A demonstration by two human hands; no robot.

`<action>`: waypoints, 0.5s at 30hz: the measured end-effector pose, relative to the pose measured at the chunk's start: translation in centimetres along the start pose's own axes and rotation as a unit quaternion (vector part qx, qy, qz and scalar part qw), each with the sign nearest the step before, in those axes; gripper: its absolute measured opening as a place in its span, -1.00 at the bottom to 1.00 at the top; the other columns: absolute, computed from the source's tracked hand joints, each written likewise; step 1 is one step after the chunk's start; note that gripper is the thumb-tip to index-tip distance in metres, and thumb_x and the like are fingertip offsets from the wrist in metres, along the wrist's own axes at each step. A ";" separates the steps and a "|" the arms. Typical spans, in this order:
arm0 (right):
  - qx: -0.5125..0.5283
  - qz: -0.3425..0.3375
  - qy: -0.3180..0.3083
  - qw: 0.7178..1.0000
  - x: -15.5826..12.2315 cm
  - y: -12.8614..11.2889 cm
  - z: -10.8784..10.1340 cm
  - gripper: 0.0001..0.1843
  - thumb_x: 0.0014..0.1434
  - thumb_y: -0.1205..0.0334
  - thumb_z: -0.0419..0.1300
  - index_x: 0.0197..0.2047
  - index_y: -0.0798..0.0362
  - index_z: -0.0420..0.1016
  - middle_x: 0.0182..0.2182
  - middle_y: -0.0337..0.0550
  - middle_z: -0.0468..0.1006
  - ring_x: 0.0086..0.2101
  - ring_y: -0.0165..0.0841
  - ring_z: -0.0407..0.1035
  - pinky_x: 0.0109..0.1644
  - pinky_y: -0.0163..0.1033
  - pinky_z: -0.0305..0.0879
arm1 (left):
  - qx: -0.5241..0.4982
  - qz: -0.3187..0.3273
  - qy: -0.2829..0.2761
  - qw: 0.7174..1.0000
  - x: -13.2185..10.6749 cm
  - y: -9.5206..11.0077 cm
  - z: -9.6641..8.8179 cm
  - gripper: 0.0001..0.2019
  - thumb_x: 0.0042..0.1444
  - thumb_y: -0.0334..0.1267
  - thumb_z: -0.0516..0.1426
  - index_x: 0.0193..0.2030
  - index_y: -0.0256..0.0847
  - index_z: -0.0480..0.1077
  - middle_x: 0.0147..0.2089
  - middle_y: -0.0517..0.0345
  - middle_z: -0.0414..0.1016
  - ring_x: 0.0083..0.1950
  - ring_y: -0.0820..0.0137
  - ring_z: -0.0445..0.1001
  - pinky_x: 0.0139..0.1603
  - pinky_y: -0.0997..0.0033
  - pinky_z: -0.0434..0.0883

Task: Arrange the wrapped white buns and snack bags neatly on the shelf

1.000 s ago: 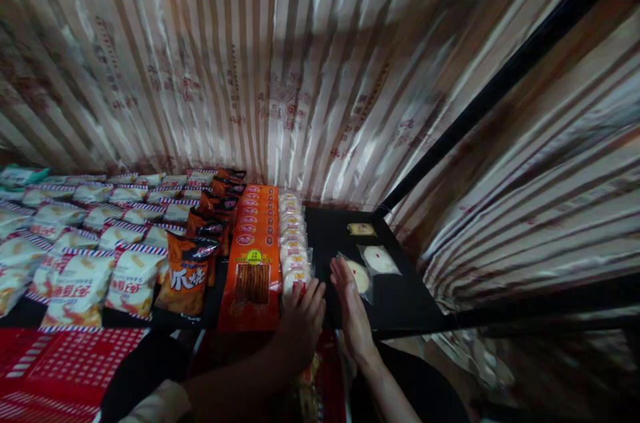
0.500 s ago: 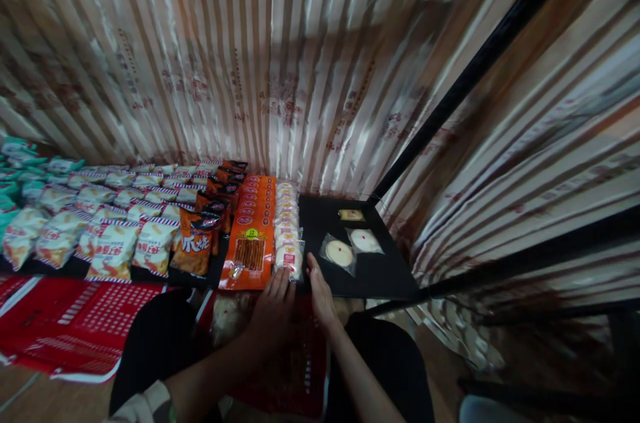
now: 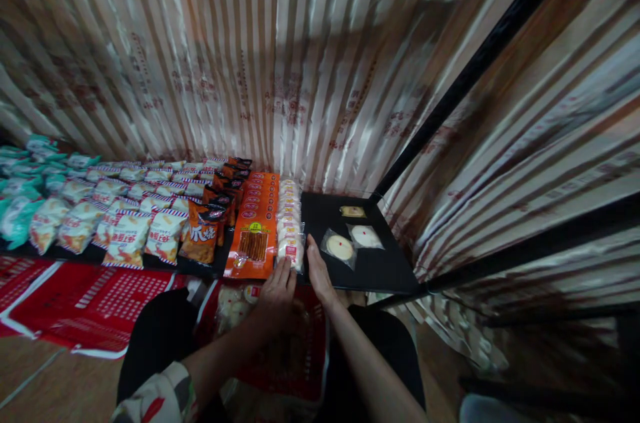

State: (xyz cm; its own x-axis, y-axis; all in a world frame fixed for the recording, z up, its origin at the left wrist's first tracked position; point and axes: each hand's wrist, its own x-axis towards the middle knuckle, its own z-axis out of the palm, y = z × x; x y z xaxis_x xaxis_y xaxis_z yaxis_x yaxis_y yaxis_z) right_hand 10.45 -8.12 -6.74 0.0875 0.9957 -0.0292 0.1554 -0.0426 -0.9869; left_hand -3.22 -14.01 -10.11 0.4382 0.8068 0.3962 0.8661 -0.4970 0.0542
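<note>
A row of small white wrapped snack packets (image 3: pixel 289 213) runs from front to back on the black shelf (image 3: pixel 325 276). My left hand (image 3: pixel 279 286) rests its outstretched fingertips on the front packet of that row. Upright along the row's right side is my right hand (image 3: pixel 320 273), its fingers straight and close to the packets; whether they touch is unclear. Left of the row lie flat orange snack packs (image 3: pixel 250 246), overlapping one another. To the right, two round white wrapped cakes (image 3: pixel 340 247) and a small yellowish packet (image 3: pixel 353 211) lie on the shelf.
Orange-black bags (image 3: pixel 200 236), white snack bags (image 3: pixel 127 239) and green bags (image 3: pixel 16 219) stand in rows at left. Red bags (image 3: pixel 110 299) hang or lie below the shelf. Black metal bars (image 3: pixel 450 103) flank the right side; striped sheeting (image 3: pixel 270 63) hangs behind.
My right hand has slid a little farther back along the row's side. My left hand stays at the front packet. The view has shifted slightly, showing more green bags.
</note>
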 end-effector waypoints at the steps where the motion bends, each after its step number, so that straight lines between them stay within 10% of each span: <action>1: 0.001 0.004 0.002 1.000 0.5 0.0 0.2 -0.12 0.09 -0.40 -0.11 0.30 0.02 0.13 0.30 -0.16 0.08 0.28 -0.23 -0.03 0.37 -0.08 -0.19 | -0.005 -0.002 0.002 1.000 0.0 0.0 -0.1 -0.58 0.14 -0.36 -0.01 0.15 -0.41 0.25 0.29 -0.31 0.16 0.33 0.07 0.12 0.18 0.10 0.28; 15: 0.036 0.018 -0.030 0.999 3.1 0.0 0.5 -0.11 0.13 -0.37 -0.16 0.36 0.05 -0.04 0.28 -0.07 0.15 0.24 -0.25 0.06 0.32 -0.11 -0.07 | -0.051 -0.021 -0.078 0.995 0.6 0.4 -1.3 -0.51 0.10 -0.29 0.02 0.16 -0.49 0.20 0.27 -0.36 0.17 0.33 0.03 0.10 0.22 0.02 0.22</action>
State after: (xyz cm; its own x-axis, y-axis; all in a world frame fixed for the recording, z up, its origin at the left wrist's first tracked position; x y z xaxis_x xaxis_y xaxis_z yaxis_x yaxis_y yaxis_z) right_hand 10.23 -4.96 -6.96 0.0319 0.9969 -0.0725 0.0827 -0.0749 -0.9938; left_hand -2.94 -14.14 -8.70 0.4417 0.8632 0.2443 0.8589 -0.4856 0.1626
